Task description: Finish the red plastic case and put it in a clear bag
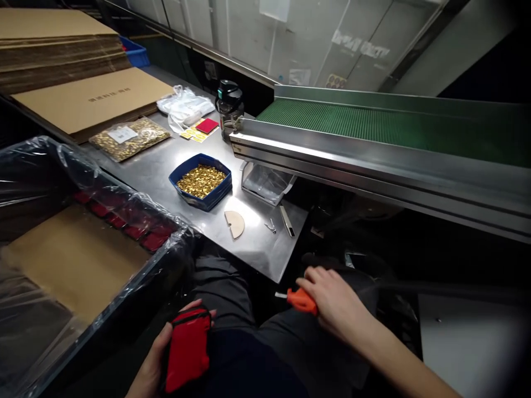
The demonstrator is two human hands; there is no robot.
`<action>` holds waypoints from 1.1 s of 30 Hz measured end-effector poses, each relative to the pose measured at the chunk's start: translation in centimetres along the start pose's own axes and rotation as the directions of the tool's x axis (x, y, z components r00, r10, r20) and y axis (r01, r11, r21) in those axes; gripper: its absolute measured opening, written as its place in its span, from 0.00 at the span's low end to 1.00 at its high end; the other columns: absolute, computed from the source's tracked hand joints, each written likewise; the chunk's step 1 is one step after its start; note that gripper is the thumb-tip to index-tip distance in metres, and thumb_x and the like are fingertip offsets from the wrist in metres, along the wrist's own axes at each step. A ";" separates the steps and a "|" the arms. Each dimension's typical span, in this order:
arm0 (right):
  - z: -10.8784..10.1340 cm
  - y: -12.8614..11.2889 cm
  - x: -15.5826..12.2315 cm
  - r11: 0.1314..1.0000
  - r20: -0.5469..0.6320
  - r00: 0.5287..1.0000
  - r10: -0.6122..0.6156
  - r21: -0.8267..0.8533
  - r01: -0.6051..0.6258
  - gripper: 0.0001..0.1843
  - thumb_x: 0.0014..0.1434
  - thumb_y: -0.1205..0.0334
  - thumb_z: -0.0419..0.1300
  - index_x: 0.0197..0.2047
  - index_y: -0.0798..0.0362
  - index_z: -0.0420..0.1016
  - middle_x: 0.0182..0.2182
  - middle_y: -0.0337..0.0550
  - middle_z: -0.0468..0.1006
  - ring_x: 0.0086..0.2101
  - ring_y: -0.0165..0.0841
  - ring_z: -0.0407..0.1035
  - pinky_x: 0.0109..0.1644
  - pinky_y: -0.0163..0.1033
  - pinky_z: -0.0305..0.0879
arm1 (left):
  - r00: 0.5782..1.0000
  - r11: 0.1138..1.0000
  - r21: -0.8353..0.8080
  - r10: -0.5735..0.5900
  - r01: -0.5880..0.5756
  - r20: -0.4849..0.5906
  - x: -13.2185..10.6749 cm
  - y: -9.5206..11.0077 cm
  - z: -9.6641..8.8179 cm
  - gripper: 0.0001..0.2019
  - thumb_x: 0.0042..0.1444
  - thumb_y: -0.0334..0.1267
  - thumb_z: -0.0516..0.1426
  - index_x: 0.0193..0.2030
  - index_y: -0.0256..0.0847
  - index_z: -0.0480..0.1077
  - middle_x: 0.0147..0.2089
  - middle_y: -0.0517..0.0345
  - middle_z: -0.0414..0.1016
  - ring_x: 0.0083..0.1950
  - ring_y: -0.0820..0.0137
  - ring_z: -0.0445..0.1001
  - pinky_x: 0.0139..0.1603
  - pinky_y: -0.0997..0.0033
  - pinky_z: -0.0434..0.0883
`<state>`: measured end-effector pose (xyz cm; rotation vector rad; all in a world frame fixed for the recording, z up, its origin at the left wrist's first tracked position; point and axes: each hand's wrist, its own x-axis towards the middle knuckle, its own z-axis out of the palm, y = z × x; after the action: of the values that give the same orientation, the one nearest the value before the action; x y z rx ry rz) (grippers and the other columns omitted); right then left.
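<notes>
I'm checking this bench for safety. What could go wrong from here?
The right hand grips an orange tool whose metal tip points toward the left hand holding the red pouch; it might jab the fingers or the lap. The blue tray of brass parts is open, so a knock could scatter them.

A red pouch [186,348] with black trim is noted; orange tool [302,301]; blue tray [201,182] of gold parts.
</notes>
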<state>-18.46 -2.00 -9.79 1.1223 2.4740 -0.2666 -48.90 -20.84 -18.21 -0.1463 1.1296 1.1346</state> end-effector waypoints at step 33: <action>11.7 -1.4 2.5 0.560 -0.111 0.952 0.284 0.826 -0.071 0.28 0.66 0.48 0.56 0.66 0.49 0.68 0.54 0.50 0.80 0.50 0.41 0.78 0.48 0.39 0.75 | 0.952 0.936 0.198 0.304 -0.293 -0.027 10.1 -1.8 13.3 0.22 0.59 0.61 0.58 0.44 0.43 0.73 0.39 0.59 0.79 0.40 0.67 0.76 0.43 0.72 0.71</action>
<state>-17.64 -5.09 -21.42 1.8360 2.4024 -1.4182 -39.34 -7.21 -20.36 0.1493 1.3374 1.2869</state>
